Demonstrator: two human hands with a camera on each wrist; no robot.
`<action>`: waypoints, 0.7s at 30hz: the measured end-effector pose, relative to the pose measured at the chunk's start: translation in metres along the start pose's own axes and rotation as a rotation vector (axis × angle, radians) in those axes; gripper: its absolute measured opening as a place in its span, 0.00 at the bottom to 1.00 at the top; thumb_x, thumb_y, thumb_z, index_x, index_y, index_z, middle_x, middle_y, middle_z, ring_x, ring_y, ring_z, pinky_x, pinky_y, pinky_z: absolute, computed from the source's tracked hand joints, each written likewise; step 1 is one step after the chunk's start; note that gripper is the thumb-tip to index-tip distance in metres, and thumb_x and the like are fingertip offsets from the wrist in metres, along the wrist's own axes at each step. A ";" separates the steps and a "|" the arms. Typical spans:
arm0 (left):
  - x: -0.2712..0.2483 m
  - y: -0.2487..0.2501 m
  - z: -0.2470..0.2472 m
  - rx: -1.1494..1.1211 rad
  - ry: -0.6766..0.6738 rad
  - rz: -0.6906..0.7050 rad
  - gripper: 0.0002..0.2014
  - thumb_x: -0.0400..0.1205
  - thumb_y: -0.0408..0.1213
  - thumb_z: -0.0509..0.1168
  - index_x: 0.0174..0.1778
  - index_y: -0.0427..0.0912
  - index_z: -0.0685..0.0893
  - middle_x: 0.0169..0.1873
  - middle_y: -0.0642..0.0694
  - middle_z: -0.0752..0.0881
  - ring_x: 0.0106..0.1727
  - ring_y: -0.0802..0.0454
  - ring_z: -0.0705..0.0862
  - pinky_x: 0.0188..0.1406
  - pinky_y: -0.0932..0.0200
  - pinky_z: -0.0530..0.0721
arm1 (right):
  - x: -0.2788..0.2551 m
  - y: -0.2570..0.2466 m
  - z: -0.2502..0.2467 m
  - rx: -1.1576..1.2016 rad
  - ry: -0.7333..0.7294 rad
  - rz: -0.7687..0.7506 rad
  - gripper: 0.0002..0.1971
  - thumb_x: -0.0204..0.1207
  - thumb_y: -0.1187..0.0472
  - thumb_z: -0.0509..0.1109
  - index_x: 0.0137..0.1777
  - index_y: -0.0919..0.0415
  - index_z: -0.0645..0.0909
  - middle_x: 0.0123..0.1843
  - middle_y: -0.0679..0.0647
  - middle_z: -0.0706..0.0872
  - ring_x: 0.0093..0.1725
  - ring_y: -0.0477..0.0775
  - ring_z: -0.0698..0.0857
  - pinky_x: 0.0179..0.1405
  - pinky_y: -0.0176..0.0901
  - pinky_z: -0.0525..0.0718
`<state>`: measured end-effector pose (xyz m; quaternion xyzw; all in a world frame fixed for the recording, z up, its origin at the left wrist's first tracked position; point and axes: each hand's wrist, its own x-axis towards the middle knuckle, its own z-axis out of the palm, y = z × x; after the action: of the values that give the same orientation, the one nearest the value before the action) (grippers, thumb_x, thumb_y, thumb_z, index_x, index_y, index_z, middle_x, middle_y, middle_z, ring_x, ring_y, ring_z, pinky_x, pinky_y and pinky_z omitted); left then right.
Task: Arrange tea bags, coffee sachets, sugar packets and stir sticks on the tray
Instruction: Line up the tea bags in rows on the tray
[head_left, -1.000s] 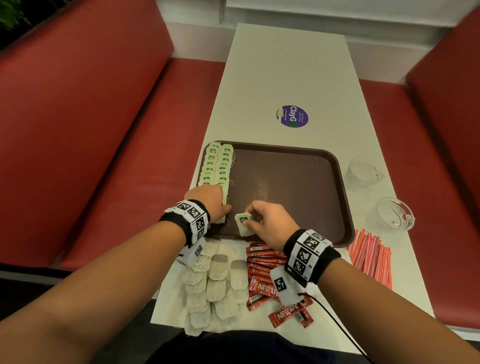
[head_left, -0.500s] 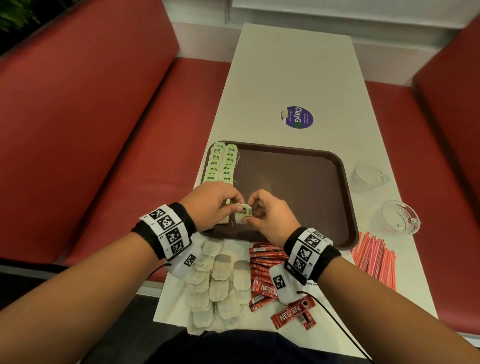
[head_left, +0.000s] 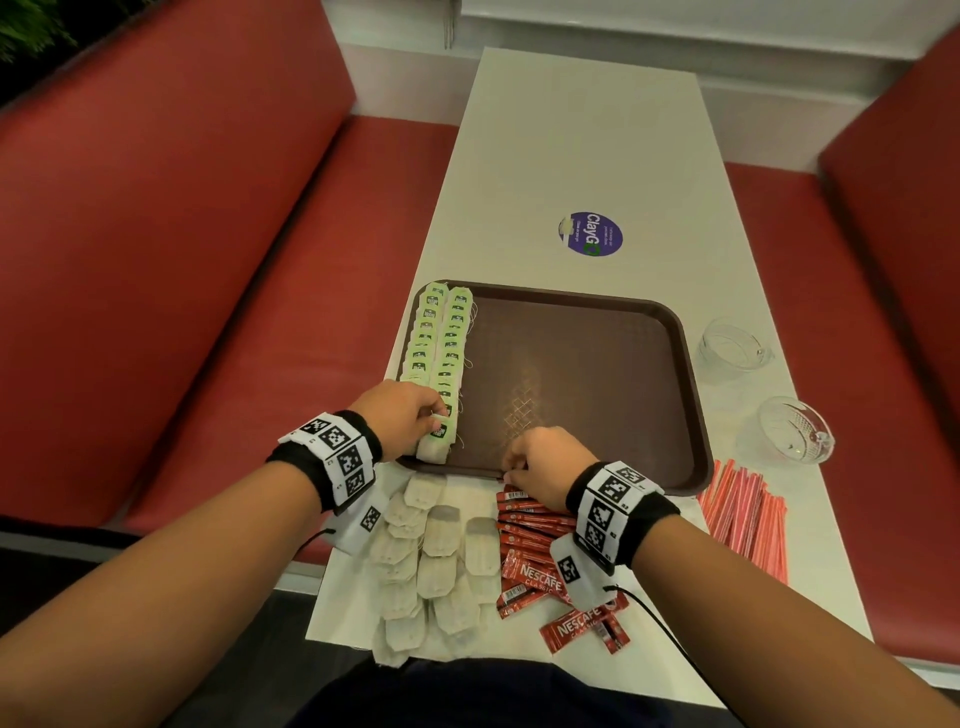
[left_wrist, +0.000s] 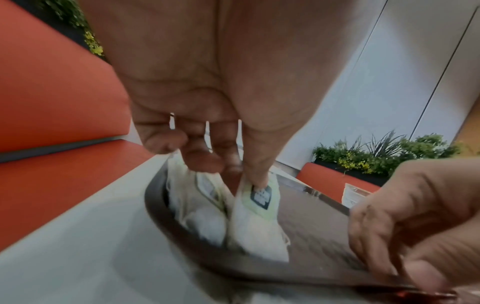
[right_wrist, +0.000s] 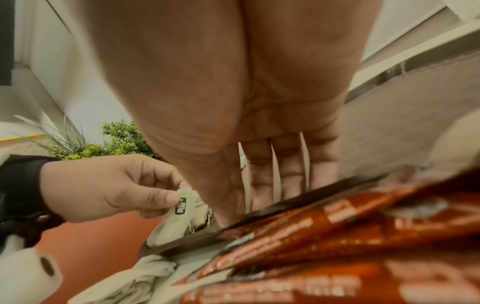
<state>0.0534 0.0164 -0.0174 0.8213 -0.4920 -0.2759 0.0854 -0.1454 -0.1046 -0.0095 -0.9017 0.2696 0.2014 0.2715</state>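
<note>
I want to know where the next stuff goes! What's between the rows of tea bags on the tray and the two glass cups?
Only bare brown tray floor, then its right rim and a strip of white table, lie between the tea bag rows and the glass cups. The head view shows it.

One tray (head_left: 696, 415), two glass cups (head_left: 732, 345), two tea bag rows (head_left: 441, 338), one sticker (head_left: 591, 234)

Textured plastic tray (head_left: 597, 364); glossy foil coffee sachets (head_left: 535, 540).

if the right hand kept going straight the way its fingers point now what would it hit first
Probably the near rim of the brown tray: the right hand hovers over the coffee sachets with fingers aimed forward and down at that edge. Depth is unclear.
</note>
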 end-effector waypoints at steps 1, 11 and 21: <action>0.002 0.000 0.001 0.009 0.022 -0.016 0.08 0.84 0.44 0.68 0.58 0.51 0.87 0.45 0.53 0.87 0.48 0.53 0.83 0.50 0.59 0.82 | 0.000 -0.001 -0.001 -0.014 0.001 0.007 0.09 0.83 0.60 0.68 0.56 0.52 0.90 0.57 0.49 0.90 0.56 0.52 0.87 0.58 0.43 0.84; 0.008 0.016 0.009 0.161 0.096 -0.183 0.19 0.78 0.62 0.68 0.52 0.52 0.76 0.44 0.52 0.83 0.47 0.48 0.83 0.43 0.53 0.82 | 0.003 -0.003 0.001 -0.084 -0.003 0.013 0.12 0.83 0.61 0.67 0.59 0.49 0.89 0.59 0.50 0.90 0.57 0.55 0.86 0.60 0.47 0.85; 0.013 0.036 0.017 0.341 0.028 -0.234 0.21 0.78 0.60 0.67 0.55 0.46 0.81 0.42 0.48 0.80 0.43 0.45 0.81 0.39 0.54 0.79 | 0.002 -0.003 0.003 -0.104 -0.004 -0.002 0.10 0.83 0.60 0.67 0.59 0.52 0.88 0.57 0.51 0.89 0.56 0.55 0.86 0.57 0.47 0.85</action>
<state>0.0222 -0.0105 -0.0214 0.8791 -0.4318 -0.1851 -0.0805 -0.1427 -0.1010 -0.0117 -0.9144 0.2574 0.2167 0.2250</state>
